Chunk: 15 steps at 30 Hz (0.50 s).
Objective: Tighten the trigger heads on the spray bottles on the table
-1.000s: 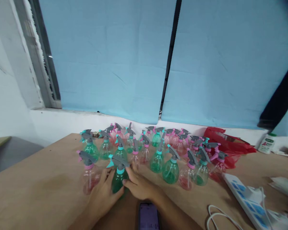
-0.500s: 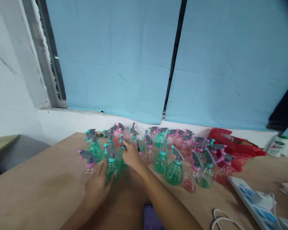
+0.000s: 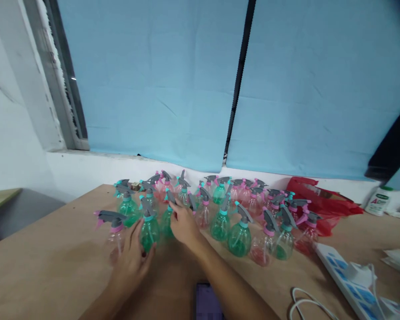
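Several small spray bottles, green and pink with grey triggers, stand crowded on the wooden table [image 3: 53, 258]. My left hand [image 3: 130, 262] cups the near green spray bottle [image 3: 150, 232] from its left side, thumb low against it. Just left of that hand stands a pink spray bottle [image 3: 114, 231], apart from the group. My right hand [image 3: 184, 226] reaches further in, its fingers curled on a second green spray bottle [image 3: 166, 218] right behind the first. Other bottles [image 3: 240, 233] stand in rows to the right and behind.
A phone [image 3: 206, 304] lies at the near edge between my forearms. At the right are a white power strip [image 3: 345, 275], a white cable [image 3: 305, 304], a red plastic bag [image 3: 323, 204] and a white bottle [image 3: 378, 200]. Blue curtains [image 3: 153, 89] hang behind the table.
My right hand let go of the near green bottle and reached back to another green one. My left hand shifted the near green bottle leftward, toward the pink one.
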Tool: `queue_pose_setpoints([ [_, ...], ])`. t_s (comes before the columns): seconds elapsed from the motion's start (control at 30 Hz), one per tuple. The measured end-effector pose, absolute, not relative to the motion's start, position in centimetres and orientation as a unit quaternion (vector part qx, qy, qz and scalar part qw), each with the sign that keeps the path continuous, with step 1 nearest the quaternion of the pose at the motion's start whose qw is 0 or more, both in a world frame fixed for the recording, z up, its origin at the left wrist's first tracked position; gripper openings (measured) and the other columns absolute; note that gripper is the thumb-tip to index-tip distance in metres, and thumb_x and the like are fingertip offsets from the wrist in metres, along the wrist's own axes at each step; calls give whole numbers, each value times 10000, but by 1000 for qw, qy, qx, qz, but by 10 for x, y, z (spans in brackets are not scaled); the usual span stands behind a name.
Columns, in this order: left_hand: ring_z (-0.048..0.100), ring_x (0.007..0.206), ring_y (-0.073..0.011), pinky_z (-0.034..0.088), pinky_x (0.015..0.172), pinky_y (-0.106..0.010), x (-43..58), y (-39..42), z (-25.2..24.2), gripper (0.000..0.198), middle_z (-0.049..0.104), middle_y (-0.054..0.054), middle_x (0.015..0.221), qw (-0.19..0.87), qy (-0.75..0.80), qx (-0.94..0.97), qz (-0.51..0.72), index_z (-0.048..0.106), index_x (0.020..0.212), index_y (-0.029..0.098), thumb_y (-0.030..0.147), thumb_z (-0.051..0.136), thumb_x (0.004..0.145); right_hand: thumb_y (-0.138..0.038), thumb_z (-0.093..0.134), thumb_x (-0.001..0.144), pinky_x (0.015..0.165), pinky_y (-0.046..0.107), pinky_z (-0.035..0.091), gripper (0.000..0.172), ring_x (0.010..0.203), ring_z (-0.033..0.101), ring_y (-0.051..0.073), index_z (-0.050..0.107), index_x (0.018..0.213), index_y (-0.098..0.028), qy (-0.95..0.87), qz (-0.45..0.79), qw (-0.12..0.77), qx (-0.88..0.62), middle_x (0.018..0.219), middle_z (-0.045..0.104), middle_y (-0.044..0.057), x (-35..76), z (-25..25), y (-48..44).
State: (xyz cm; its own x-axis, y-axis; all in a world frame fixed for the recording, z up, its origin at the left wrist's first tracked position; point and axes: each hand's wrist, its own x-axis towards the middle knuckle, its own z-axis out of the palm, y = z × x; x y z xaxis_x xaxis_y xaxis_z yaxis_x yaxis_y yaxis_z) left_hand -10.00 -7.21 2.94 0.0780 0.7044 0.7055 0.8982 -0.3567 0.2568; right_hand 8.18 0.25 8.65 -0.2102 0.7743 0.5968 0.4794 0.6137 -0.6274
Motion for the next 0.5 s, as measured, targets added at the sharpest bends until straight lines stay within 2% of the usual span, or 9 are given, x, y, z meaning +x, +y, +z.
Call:
queue_pose_setpoints([
  [0.07, 530, 1282, -349, 461, 1021, -490, -99, -80, 30, 513, 563, -173, 1319, 136, -503, -756, -395, 396, 1392, 203, 386, 530, 931, -104, 504, 880, 1100, 418, 452, 481, 1278, 593, 267, 653, 1324, -210, -753, 158, 498, -400, 1410, 596, 100, 90, 85, -7],
  [0.17, 670, 927, -250, 532, 825, -372, -97, -88, 32, 284, 626, -112, 1121, 100, -460, -801, -371, 488, 1193, 225, 349, 516, 939, -187, 535, 923, 1064, 398, 485, 373, 1231, 629, 248, 703, 1253, -232, -723, 163, 551, -383, 1342, 650, 98, 104, 80, -20],
  [0.27, 617, 644, -180, 492, 613, -296, -91, -90, 33, 184, 622, -41, 912, 36, -475, -808, -348, 512, 1068, 225, 367, 489, 954, -220, 561, 931, 990, 375, 530, 296, 1132, 679, 232, 751, 1156, -246, -690, 155, 609, -359, 1248, 703, 97, 118, 73, -30],
  [0.37, 575, 580, -174, 453, 563, -280, -83, -86, 34, 247, 575, 7, 769, -10, -498, -797, -341, 510, 1063, 222, 436, 519, 939, -233, 595, 921, 902, 345, 561, 236, 1002, 711, 212, 777, 1070, -255, -672, 130, 648, -335, 1129, 738, 86, 134, 65, -38],
  [0.5, 618, 668, -197, 483, 634, -291, -67, -82, 34, 371, 632, -20, 844, -48, -468, -825, -312, 508, 1155, 223, 496, 571, 911, -201, 608, 910, 857, 324, 563, 198, 957, 707, 197, 772, 1010, -247, -682, 83, 651, -322, 1064, 734, 82, 158, 52, -46],
])
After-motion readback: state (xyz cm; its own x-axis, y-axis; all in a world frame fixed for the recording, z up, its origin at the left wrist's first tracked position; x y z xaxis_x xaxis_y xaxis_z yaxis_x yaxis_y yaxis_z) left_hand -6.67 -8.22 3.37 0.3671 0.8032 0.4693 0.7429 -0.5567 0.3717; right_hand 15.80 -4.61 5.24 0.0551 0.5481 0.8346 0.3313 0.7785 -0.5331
